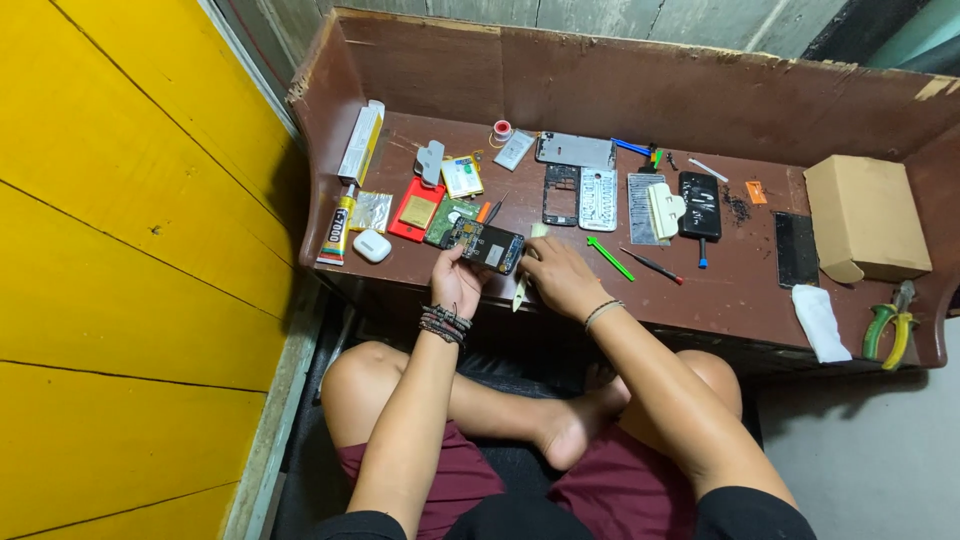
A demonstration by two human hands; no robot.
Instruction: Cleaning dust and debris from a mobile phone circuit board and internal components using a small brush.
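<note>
Here, opened phone (487, 245) at near edge of surface (740, 290), propped up by left hand (457, 280), fingers pinching its lower end. Right hand (556, 275) beside phone, curled on pale pry tool (522, 290). Keep phone steady against surface; work tool gently along seam, clear of exposed board. Contact point between tool tip and phone hidden by fingers. Small parts behind phone too small to identify. Pliers (890, 325) cut off partly at right.
</note>
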